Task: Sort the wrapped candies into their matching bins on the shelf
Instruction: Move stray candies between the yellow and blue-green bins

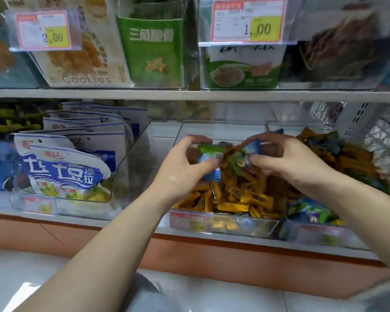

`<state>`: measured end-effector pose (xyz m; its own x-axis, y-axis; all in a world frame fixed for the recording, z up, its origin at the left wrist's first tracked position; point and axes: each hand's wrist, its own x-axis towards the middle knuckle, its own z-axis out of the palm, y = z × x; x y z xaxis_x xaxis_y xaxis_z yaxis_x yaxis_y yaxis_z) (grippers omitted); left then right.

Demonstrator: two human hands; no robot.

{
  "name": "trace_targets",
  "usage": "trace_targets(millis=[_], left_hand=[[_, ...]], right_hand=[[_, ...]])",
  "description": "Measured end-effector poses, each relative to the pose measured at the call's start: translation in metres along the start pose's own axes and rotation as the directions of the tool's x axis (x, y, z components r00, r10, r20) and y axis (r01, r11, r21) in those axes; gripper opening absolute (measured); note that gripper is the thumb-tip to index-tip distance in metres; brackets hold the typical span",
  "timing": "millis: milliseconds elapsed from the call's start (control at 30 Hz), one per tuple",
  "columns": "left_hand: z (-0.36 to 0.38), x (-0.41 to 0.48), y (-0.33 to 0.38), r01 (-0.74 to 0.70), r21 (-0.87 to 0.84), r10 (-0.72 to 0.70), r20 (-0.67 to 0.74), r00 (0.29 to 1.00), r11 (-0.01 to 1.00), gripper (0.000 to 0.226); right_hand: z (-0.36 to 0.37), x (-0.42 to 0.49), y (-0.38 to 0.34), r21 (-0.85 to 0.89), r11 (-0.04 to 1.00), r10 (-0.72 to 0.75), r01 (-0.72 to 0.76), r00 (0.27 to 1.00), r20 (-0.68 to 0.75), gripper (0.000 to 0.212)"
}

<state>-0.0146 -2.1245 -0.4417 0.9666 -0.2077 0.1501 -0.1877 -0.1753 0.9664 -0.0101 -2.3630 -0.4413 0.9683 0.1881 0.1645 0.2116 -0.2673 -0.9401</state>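
Both hands work over the orange-candy bin (245, 226): left hand (180, 170) grips a green-blue candy (209, 155), right hand (288, 161) pinches another green-blue candy (245, 155); the matching blue-green bin (351, 237) lies just right, nearer the right hand.

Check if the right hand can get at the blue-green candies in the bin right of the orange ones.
Probably yes: the blue-green candies lie uncovered close beside the forearm of the right hand. But its fingers already pinch a candy.
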Motion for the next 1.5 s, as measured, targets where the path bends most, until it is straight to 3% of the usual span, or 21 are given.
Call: trace_targets(millis=[67,167,233,333,400,467,567,667,767,833,900,1000,1200,1267,1333,1367,1433,1500], left_hand=[[0.028,0.007,0.005,-0.075,0.087,0.073,0.018,0.997,0.993,0.035],[0.076,0.024,0.015,-0.231,0.269,0.232,0.026,0.972,0.935,0.037],[0.108,0.039,0.023,-0.315,0.351,0.318,0.051,0.947,0.882,0.043],[0.146,0.063,0.025,-0.369,0.471,0.342,0.144,0.928,0.801,0.051],[0.163,0.076,0.021,-0.387,0.571,0.301,0.243,0.922,0.724,0.053],[0.166,0.083,0.019,-0.381,0.606,0.236,0.308,0.922,0.698,0.058],[0.141,0.081,0.019,-0.330,0.572,0.243,0.225,0.944,0.751,0.046],[0.099,0.064,0.007,-0.289,0.500,0.195,0.231,0.953,0.817,0.016],[0.076,0.038,-0.013,-0.281,0.497,0.031,0.452,0.892,0.821,0.016],[0.073,0.030,-0.026,-0.347,0.556,-0.032,0.559,0.828,0.755,0.031],[0.069,0.032,-0.035,-0.420,0.637,-0.030,0.571,0.820,0.646,0.034],[0.050,0.037,-0.039,-0.413,0.763,-0.084,0.516,0.852,0.497,0.028],[0.001,0.038,-0.041,-0.232,0.951,-0.201,0.273,0.941,0.207,0.041],[0.006,0.035,-0.036,-0.258,0.930,-0.086,0.289,0.954,0.261,0.044],[0.016,0.034,-0.029,-0.350,0.826,0.097,0.343,0.934,0.442,0.026],[0.022,0.033,-0.027,-0.375,0.749,0.123,0.371,0.921,0.546,0.016],[0.034,0.031,-0.029,-0.341,0.632,0.015,0.461,0.887,0.696,0.010],[0.043,0.031,-0.038,-0.313,0.641,-0.094,0.519,0.850,0.701,0.014]], right_hand=[[-0.021,-0.006,0.002,0.013,1.000,-0.025,0.028,0.982,-0.190,0.024],[-0.052,-0.018,0.010,-0.264,0.962,-0.161,0.072,0.929,-0.334,0.018],[-0.075,-0.026,0.017,-0.353,0.935,-0.195,0.043,0.892,-0.407,0.015],[-0.106,-0.034,0.025,-0.406,0.912,-0.182,-0.049,0.840,-0.510,0.016],[-0.119,-0.037,0.032,-0.478,0.868,-0.156,-0.131,0.844,-0.514,0.023],[-0.123,-0.038,0.040,-0.569,0.794,-0.075,-0.212,0.896,-0.439,0.037],[-0.119,-0.036,0.038,-0.729,0.635,-0.035,-0.255,0.933,-0.357,0.049],[-0.098,-0.035,0.024,-0.710,0.701,-0.172,-0.067,0.950,-0.260,0.043],[-0.060,-0.032,0.020,-0.772,0.622,-0.249,0.128,0.968,-0.040,0.050],[-0.039,-0.028,0.025,-0.828,0.526,-0.208,0.194,0.973,0.095,0.055],[-0.028,-0.023,0.033,-0.851,0.464,-0.146,0.247,0.968,0.202,0.052],[-0.020,-0.018,0.041,-0.850,0.431,-0.115,0.303,0.953,0.281,0.037],[-0.019,-0.014,0.044,-0.846,0.453,-0.108,0.280,0.960,0.260,0.027],[-0.019,-0.014,0.044,-0.851,0.448,-0.097,0.276,0.961,0.260,0.028],[-0.019,-0.013,0.043,-0.852,0.449,-0.080,0.270,0.962,0.263,0.029],[-0.019,-0.013,0.043,-0.851,0.451,-0.074,0.270,0.961,0.266,0.030],[-0.021,-0.013,0.042,-0.849,0.451,-0.063,0.276,0.958,0.278,0.030],[-0.023,-0.014,0.041,-0.847,0.448,-0.059,0.287,0.954,0.293,0.027]])
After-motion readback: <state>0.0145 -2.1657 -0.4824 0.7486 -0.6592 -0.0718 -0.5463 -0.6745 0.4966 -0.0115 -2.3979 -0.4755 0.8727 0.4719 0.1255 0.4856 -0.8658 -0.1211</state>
